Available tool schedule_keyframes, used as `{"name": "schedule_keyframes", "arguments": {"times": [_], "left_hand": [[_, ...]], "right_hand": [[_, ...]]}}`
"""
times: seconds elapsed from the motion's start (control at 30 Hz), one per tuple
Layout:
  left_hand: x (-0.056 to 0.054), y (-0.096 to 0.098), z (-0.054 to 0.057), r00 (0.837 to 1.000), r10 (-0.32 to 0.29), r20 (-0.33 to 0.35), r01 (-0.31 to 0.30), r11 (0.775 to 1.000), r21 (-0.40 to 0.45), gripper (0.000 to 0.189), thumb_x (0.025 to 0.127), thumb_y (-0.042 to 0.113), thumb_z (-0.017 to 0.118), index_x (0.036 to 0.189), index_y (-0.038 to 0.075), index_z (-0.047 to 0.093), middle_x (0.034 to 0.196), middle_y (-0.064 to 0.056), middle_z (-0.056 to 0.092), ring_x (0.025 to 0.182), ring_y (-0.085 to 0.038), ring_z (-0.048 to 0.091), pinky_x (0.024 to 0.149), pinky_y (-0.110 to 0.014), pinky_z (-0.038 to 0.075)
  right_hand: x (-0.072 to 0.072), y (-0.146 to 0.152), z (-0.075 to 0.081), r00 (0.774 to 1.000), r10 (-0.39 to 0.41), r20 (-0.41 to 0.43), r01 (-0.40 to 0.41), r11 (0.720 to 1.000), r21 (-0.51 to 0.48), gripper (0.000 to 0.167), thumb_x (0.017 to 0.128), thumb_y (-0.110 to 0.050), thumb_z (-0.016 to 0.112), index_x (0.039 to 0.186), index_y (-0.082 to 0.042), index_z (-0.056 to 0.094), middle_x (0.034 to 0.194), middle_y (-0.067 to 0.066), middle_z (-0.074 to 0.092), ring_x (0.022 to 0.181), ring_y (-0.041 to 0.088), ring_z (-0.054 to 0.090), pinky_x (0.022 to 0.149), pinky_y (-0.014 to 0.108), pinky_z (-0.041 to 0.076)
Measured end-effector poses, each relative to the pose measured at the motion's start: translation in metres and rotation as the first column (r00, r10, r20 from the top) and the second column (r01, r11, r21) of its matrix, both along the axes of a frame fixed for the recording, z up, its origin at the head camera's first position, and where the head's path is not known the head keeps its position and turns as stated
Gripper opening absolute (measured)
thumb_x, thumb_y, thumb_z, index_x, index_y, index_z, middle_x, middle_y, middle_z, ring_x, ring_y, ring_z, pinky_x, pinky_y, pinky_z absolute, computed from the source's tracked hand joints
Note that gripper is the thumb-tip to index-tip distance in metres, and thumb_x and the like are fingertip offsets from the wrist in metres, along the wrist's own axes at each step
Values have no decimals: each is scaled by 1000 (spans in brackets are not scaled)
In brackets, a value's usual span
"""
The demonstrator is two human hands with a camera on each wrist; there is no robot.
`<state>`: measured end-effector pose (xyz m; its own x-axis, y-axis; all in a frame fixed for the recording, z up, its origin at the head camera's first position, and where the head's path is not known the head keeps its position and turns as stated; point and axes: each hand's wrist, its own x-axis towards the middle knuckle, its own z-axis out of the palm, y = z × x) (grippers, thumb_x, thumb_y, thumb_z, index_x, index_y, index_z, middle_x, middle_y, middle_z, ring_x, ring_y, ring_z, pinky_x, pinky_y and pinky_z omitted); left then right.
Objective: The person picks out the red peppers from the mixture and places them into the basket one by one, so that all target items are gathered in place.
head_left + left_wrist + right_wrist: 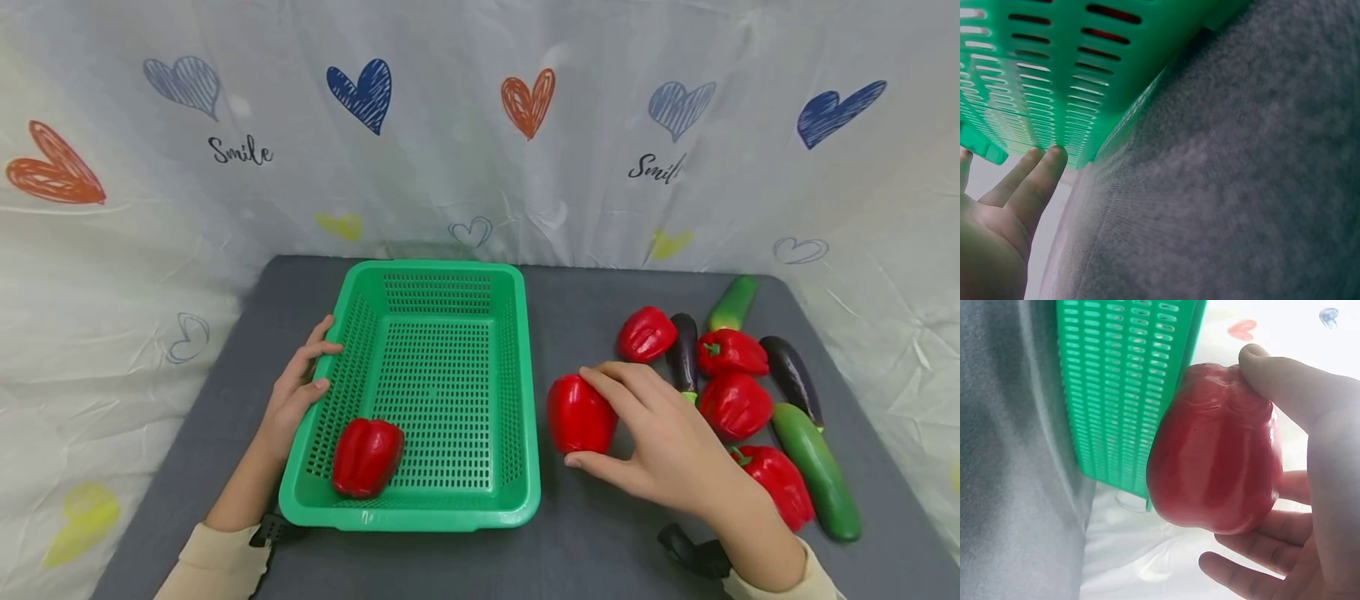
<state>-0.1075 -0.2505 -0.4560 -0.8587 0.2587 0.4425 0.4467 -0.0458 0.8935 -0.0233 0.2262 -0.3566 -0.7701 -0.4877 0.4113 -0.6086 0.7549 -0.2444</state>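
My right hand [660, 442] grips a red bell pepper [581, 414] between thumb and fingers, beside the right wall of a green plastic basket [531, 400]. In the right wrist view the pepper [1213, 450] is held off the table, its smooth side toward the camera. The left hand [294, 396] holds the basket's left rim, with the thumb and a finger over the edge. Under that rim, the left wrist view shows other fingers [1038, 187] against the slotted outer wall. Another red bell pepper [367, 458] lies inside the basket, near its front left corner.
Right of the basket lie several more red bell peppers [647, 334], dark eggplants [792, 379] and green cucumber-like vegetables [817, 471]. All lie on a grey tabletop [450, 567]. A pale curtain [450, 183] printed with hearts hangs behind the table.
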Motion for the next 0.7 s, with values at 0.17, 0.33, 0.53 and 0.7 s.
{"name": "schedule_keyframes", "arguments": {"times": [0.17,0.33,0.53,0.7], "left_hand": [[-1,-1,-1,1000,1,-2,-1,1000,-6,40,105,-8,42,143,-12,54,179,-13,26,166,-24,16,122,-34,21],[-2,-1,-1,1000,1,-9,-1,1000,-3,40,104,-8,43,143,-12,54,178,-14,27,166,-24,17,122,-34,21],[-2,-3,-2,1000,-2,-9,2,1000,14,40,105,-8,44,143,-11,55,178,-13,28,166,-23,18,122,-34,20],[-2,-1,-2,1000,-5,4,5,1000,15,40,105,-8,43,143,-11,55,178,-11,28,166,-22,17,122,-33,20]], "right_hand": [[1,-5,2,1000,3,-10,-3,1000,-2,91,79,-66,89,148,-12,65,140,6,64,125,24,62,85,48,65],[-1,-11,6,1000,10,-7,-10,1000,-5,92,77,-65,91,148,-12,65,141,6,64,126,23,62,87,49,64],[-2,-20,11,999,36,10,-36,999,-17,92,77,-62,92,149,-12,64,143,5,63,127,21,62,89,46,64],[-3,-27,14,998,65,13,-65,997,-43,91,78,-61,92,149,-12,63,144,4,63,128,20,60,90,45,63]]}}
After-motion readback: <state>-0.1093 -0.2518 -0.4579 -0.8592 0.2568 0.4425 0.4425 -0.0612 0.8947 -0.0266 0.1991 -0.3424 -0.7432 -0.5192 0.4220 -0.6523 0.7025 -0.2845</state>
